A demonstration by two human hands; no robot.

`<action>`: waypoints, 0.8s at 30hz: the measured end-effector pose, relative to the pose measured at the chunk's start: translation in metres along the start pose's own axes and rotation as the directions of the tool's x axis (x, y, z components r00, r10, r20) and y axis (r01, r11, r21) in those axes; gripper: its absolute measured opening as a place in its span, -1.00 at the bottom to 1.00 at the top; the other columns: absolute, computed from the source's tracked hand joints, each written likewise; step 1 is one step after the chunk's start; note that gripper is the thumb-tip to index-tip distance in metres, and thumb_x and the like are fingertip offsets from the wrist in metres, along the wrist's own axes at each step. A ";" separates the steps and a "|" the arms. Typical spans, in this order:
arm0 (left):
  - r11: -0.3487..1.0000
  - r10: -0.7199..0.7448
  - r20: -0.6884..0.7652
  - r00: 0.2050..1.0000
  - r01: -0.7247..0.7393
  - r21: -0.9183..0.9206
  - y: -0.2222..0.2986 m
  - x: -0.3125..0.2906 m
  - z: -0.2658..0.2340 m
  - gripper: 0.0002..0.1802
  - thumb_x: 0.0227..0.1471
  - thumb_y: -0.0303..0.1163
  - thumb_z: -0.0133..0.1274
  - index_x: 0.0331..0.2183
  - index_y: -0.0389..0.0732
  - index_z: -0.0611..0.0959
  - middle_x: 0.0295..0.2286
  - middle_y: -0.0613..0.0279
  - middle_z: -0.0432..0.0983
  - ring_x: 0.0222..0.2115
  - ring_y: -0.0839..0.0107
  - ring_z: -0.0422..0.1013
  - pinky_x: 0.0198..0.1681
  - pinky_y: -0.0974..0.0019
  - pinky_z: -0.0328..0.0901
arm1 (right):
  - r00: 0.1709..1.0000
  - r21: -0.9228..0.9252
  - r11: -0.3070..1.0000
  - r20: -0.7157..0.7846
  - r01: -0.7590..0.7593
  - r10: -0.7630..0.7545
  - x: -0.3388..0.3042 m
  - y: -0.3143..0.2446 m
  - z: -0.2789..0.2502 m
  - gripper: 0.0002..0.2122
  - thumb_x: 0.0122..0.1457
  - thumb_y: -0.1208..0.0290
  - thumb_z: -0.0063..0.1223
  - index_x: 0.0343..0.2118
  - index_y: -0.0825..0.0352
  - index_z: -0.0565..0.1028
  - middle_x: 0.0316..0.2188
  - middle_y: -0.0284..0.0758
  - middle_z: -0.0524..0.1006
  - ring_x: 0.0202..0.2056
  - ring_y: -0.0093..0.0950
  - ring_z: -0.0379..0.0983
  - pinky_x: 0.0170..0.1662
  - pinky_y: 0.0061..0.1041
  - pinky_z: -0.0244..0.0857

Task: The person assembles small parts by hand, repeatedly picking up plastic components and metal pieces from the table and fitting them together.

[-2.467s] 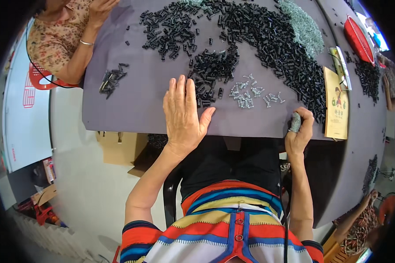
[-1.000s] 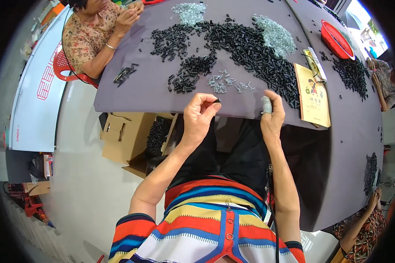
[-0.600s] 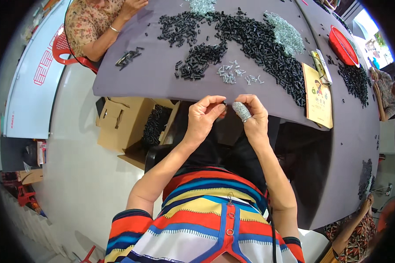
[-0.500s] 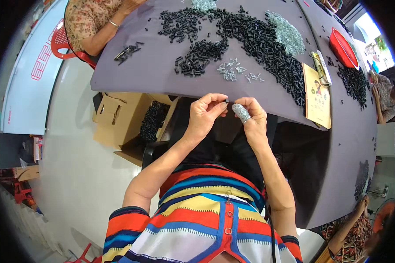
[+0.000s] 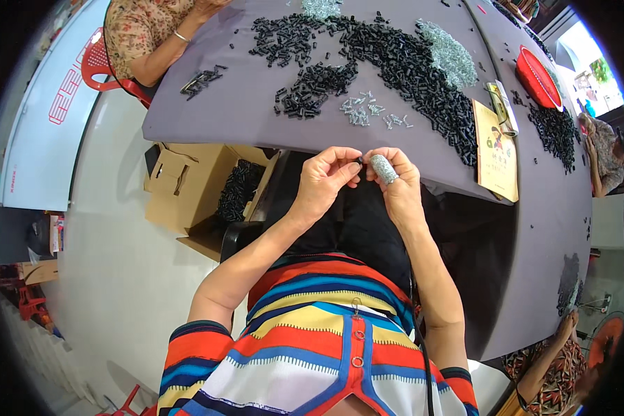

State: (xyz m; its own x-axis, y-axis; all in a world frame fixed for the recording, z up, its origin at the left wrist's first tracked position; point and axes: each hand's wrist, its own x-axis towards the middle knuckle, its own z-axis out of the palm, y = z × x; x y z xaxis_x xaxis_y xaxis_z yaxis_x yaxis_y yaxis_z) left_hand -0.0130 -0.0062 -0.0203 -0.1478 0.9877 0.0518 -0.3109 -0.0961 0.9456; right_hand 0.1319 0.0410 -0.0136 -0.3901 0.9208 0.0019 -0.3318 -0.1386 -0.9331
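Just off the table's front edge, my left hand (image 5: 322,182) pinches a small black plastic piece (image 5: 359,160) between thumb and fingertips. Close beside it on the right is my right hand (image 5: 403,188), its fingers bent and pressed together. A silvery, rough-looking cover (image 5: 383,168) wraps the right thumb. Whatever the right fingertips grip is hidden. Beyond my hands, small metal screws or springs (image 5: 357,113) lie loose on the grey tabletop (image 5: 256,128). A heap of short black plastic pieces (image 5: 319,87) spreads behind them.
An open cardboard box (image 5: 194,173) with black pieces stands below the table edge. A yellow booklet (image 5: 496,152), a pile of clear or silvery parts (image 5: 451,55) and a red basket (image 5: 537,76) are on the table. Other people sit at the far left and right.
My right hand has moved left, and its fingertips have come up close to the black piece in my left hand. The left hand stays nearly still.
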 end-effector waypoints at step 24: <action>0.857 -0.311 -0.014 0.950 0.274 -0.436 -0.009 0.007 -0.016 -0.90 0.03 -0.44 0.07 -0.33 -0.16 0.55 -0.42 0.24 0.54 -0.50 0.55 0.43 -0.40 0.48 0.34 | 0.971 -0.595 0.772 0.071 0.223 -0.226 -0.009 -0.003 0.013 -0.80 0.07 0.75 -0.10 -0.26 0.39 0.47 -0.44 -0.40 0.50 -0.46 -0.66 0.39 -0.33 -0.69 0.30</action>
State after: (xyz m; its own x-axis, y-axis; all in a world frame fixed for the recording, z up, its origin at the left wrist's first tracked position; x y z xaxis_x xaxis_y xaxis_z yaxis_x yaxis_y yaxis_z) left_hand -0.0258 -0.0002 -0.0333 -0.0568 0.9668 -0.2493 -0.7163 0.1345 0.6847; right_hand 0.1255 0.0285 -0.0059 -0.3649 0.9000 0.2386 0.1674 0.3155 -0.9340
